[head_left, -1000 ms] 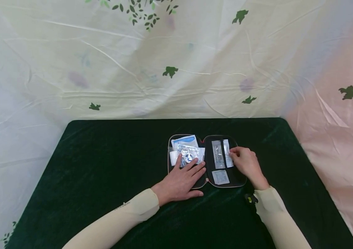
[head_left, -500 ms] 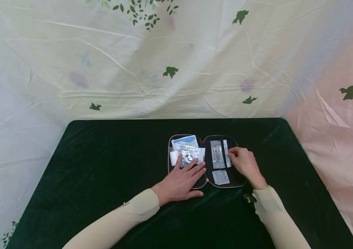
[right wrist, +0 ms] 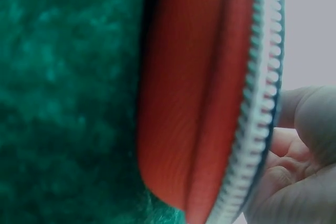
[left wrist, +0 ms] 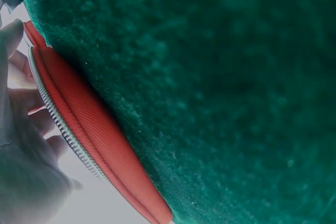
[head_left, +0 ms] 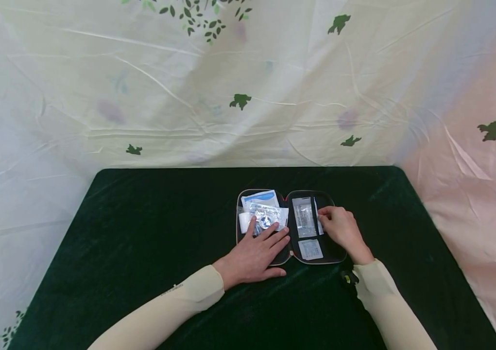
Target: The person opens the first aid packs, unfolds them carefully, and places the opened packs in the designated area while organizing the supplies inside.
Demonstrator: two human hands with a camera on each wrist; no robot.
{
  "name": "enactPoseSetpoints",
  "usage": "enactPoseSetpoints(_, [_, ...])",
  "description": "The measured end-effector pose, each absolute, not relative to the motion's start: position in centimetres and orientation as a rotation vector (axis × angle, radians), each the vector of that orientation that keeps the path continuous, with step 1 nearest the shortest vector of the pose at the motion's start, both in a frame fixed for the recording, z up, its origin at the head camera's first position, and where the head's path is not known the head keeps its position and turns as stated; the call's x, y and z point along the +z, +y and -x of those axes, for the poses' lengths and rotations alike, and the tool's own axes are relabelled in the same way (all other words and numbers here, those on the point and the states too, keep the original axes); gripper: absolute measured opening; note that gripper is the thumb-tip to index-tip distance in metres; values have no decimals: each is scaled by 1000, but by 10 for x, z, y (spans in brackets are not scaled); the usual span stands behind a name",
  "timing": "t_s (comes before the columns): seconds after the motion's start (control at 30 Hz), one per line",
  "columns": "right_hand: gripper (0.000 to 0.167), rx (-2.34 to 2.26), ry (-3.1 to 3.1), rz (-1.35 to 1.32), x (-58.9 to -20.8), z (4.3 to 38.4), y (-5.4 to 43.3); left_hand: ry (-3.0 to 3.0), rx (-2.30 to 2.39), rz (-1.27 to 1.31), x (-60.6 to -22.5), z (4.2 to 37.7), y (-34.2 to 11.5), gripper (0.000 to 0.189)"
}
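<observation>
The unfolded case (head_left: 333, 250) is lying on the table (head_left: 164, 209); the left hand (head_left: 252, 255), fingers spread, is resting across its left half, seemingly steadying it; the right hand (head_left: 341, 227) is pinching a slim packet (head_left: 320, 230) beside the strap (head_left: 315, 216), apparently serving as retainer.

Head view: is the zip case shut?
No, the zip case lies open on the green cloth, its two halves side by side with packets showing in both.
</observation>
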State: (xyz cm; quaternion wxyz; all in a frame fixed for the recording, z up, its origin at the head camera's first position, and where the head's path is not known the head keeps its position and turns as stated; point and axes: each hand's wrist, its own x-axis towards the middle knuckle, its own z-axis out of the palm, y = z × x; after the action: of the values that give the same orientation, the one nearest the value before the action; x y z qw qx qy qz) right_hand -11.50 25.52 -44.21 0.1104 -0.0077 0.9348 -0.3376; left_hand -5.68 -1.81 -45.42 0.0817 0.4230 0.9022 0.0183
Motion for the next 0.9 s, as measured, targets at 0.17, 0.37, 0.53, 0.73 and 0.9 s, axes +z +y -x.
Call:
enactPoseSetpoints(0.17, [29, -970, 2760, 43, -440, 115, 254, 2696, 53, -1271, -454, 56, -18, 83])
enactPoseSetpoints(0.37, [29, -968, 2732, 28, -440, 115, 253, 2698, 42, -1272, -454, 56, -18, 84])
enactPoseSetpoints(0.53, [30, -976, 2712, 14, -442, 114, 253, 2701, 39, -1267, -454, 56, -18, 84])
enactPoseSetpoints(0.73, [31, -1007, 2684, 9, -443, 113, 253, 2704, 48, -1269, -455, 56, -18, 84])
enactPoseSetpoints(0.9, [33, -978, 2688, 19, -439, 113, 255, 2705, 54, -1272, -455, 56, -18, 83])
